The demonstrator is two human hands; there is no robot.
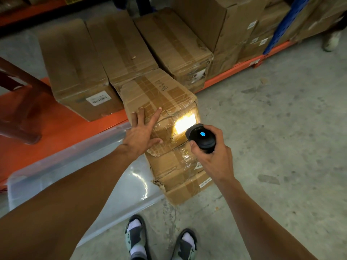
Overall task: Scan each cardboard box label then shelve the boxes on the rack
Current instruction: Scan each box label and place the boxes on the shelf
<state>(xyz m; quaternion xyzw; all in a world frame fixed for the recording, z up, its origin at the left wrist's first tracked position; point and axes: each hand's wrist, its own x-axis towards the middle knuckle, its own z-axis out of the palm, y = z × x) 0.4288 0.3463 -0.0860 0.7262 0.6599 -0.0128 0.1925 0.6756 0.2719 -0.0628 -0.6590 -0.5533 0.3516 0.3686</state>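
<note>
3 boxes (161, 139) stacked on floor, 3 boxes (120, 47) on rack, 1 scanner (201, 140), 1 clear bin (56, 166), 2 hands (139, 135).

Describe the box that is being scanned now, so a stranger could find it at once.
Start at the orange rack beam with boxes along it. In front stands a stack of cartons on the floor; take the top box. Only it has the left hand resting on it and the scanner light glowing on its end.

Top cardboard box (159, 98): taped, crumpled, atop a stack of 3; end label (185, 123) washed out by scanner (201, 140) light.
</note>
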